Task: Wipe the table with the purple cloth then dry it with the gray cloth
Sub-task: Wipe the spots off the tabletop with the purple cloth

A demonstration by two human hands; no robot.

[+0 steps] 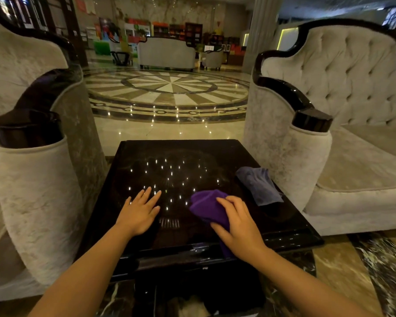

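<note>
A glossy black square table [169, 156] stands in front of me, mirroring ceiling lights. My right hand [239, 227] presses on a bunched purple cloth [205, 205] at the table's near right, fingers curled over it. One end of the purple cloth hangs past the front edge. My left hand [140, 210] lies flat on the tabletop left of the cloth, fingers spread, holding nothing. A gray cloth [258, 185] lies crumpled near the table's right edge, beyond my right hand and apart from it.
A pale upholstered armchair [39, 193] flanks the table on the left and a tufted sofa [329, 156] on the right, both with dark wooden arm caps. Polished marble floor [169, 92] stretches beyond the table's far edge.
</note>
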